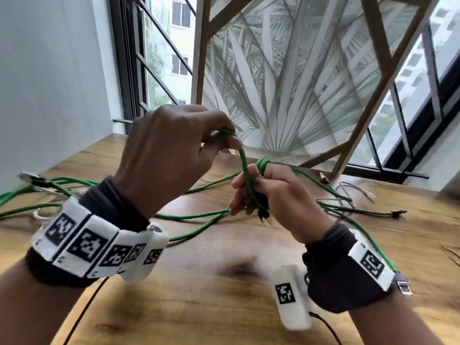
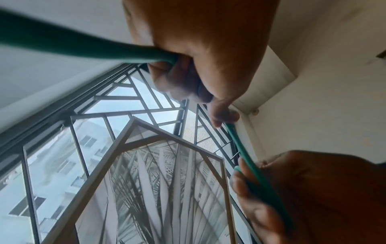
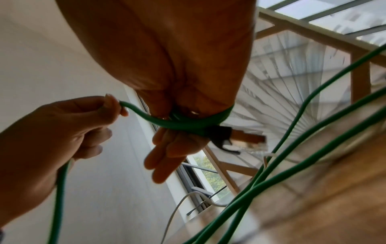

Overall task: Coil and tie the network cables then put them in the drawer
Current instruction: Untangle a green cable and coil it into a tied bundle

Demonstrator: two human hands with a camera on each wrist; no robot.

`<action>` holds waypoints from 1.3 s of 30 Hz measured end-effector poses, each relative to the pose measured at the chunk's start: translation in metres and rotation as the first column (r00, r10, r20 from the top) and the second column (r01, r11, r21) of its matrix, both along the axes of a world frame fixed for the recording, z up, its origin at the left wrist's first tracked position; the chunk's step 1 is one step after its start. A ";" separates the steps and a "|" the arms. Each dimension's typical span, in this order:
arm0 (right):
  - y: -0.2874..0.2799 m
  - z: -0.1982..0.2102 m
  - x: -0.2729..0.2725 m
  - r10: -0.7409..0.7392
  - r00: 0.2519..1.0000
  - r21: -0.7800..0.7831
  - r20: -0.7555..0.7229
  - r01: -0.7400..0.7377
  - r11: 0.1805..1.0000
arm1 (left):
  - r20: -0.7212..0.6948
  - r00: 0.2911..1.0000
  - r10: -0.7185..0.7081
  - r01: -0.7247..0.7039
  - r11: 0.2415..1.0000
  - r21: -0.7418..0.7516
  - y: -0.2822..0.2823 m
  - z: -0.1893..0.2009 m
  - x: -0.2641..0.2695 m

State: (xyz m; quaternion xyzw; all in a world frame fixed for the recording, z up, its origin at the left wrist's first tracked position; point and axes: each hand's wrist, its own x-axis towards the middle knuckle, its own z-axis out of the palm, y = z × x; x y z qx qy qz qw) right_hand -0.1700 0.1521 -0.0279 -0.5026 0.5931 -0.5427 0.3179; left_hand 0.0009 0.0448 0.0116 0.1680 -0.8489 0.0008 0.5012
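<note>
A green network cable (image 1: 245, 168) runs from my left hand (image 1: 229, 138) down to my right hand (image 1: 249, 192), both raised above the wooden table (image 1: 224, 307). The left thumb and fingers pinch the cable at a bend. Loops of the cable (image 3: 188, 125) are wound round the right hand (image 3: 167, 148), whose fingers (image 3: 163, 165) point out straight. A black-booted plug (image 3: 246, 138) sticks out beside the palm. The rest of the green cable (image 1: 199, 216) trails loose over the table. In the left wrist view the cable (image 2: 83, 46) enters the left hand's grip (image 2: 177, 66).
A white cable (image 1: 358, 190) lies at the back right of the table, near another green plug end (image 1: 398, 213). A further plug (image 1: 32, 178) lies at the far left. A wood-framed palm-leaf panel (image 1: 286, 83) leans against the barred window behind the table.
</note>
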 end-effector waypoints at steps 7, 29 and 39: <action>0.007 0.010 0.013 0.172 0.980 0.085 0.103 -0.181 0.980 | -0.098 0.995 -0.022 0.017 0.998 -0.057 0.005 0.000 0.000; 0.016 0.023 0.012 0.437 0.809 0.092 0.393 -0.508 0.857 | -0.102 0.990 0.096 -0.084 0.990 0.116 0.000 -0.005 -0.008; 0.018 0.025 0.007 0.446 0.756 0.113 0.479 -0.557 0.823 | 0.148 0.988 0.037 -0.081 0.949 0.303 -0.008 -0.013 -0.011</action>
